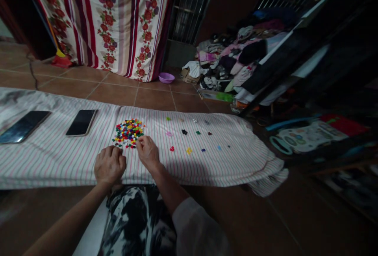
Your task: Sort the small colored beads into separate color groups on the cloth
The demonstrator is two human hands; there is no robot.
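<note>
A heap of small, multicoloured bead-like pieces (pixel 129 131) lies on the striped cloth in front of me. At its lower right edge, my right hand (pixel 147 151) has thumb and fingers pinched together; whatever is between the fingertips is too small to make out. My left hand (pixel 110 165) rests on the cloth below the heap, its fingers curled under and their tips hidden. To the right lie small single-colour clusters in loose rows, among them black pieces (pixel 184 132), yellow pieces (pixel 189 151), red pieces (pixel 171 149) and pink pieces (pixel 168 133).
Two phones lie left of the heap, a nearer dark phone (pixel 82 122) and a larger phone (pixel 25 127). The striped cloth (pixel 224 169) drapes over the front edge. Beyond are a purple basin (pixel 166 78), a curtain (pixel 118 23) and a clothes pile (pixel 230 59).
</note>
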